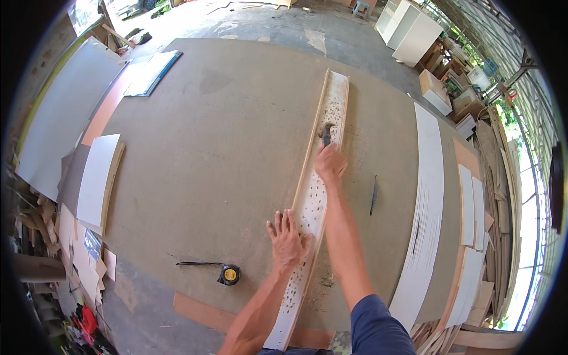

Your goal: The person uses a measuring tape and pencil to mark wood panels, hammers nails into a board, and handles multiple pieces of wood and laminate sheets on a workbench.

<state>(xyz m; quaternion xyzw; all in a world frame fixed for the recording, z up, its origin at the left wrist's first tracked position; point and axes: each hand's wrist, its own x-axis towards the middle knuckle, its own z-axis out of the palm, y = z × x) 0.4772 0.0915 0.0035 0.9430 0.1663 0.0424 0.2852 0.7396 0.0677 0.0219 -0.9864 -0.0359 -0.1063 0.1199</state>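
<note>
A long, narrow white board (315, 189) with thin raised wooden edges lies lengthwise on the large brown worktable (207, 154). Dark specks and patches are scattered over its white face. My right hand (330, 164) is wrapped round the handle of a claw hammer (326, 133), whose dark head is over the far half of the board. Nearer to me, my left hand (288, 242) rests on the board and its left edge, fingers stretched and apart, holding nothing. Whether the hammer head touches the board, I cannot tell.
A yellow-and-black tape measure (229, 274) lies left of my left forearm. Right of the board is a slim dark tool (374, 195). White panels (423, 213) line the table's right side; another white panel (99, 180) and a stack of sheets (152, 72) are at the left.
</note>
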